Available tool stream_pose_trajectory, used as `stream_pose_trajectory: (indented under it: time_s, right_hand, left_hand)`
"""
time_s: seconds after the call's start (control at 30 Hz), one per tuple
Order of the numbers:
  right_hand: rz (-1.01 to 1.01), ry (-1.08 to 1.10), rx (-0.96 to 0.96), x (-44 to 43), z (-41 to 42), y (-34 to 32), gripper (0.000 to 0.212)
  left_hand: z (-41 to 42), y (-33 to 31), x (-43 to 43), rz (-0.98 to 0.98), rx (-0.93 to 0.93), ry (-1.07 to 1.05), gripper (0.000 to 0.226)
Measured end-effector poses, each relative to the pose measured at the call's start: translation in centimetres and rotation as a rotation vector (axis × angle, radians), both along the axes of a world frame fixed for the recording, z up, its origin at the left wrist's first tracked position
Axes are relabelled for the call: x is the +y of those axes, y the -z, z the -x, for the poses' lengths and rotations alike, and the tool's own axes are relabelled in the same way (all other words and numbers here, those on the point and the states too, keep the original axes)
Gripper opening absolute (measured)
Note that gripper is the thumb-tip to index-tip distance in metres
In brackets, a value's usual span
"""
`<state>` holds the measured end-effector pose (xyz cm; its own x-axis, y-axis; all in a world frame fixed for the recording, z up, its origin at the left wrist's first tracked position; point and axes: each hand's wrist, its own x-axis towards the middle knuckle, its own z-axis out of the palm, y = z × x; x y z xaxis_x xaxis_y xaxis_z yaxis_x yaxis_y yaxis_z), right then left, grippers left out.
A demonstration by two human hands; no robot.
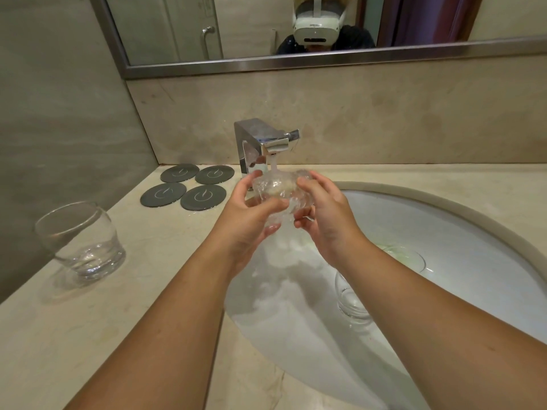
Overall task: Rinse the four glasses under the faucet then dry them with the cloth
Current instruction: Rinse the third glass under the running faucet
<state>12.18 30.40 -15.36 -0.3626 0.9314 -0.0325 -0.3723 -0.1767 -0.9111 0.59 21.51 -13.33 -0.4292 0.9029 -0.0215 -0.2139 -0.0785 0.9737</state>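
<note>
Held glass [278, 192]: directly under the faucet [266, 143], water running over it
Left hand [248, 217]: fingers curled round the glass's left side
Right hand [322, 214]: grips its right side
Second glass [81, 241]: upright on the counter [148, 291], well left of the faucet
Third glass [352, 303]: in the sink [444, 220], right of the faucet; partly hidden by the right forearm
Coasters [192, 184]: four, just left of the faucet
</note>
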Motion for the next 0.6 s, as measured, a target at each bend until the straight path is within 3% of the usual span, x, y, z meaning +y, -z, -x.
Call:
stream_pose_trajectory:
  time_s: [0.13,0.37,0.6]
  right_hand:
    - [-0.036,-0.028,-0.027,-0.12,0.11,0.19,0.048]
    - [0.003,-0.076,0.008,-0.02,0.05,0.05,0.051]
    - [0.062,-0.002,0.050,0.69,0.00,0.46,0.056]
  left_hand:
    - [-0.08,-0.10,-0.08,-0.021,0.012,-0.033,0.050]
    - [-0.22,-0.16,-0.20,-0.033,0.019,-0.056,0.047]
    - [0.14,0.46,0.04,-0.028,0.104,0.037,0.098]
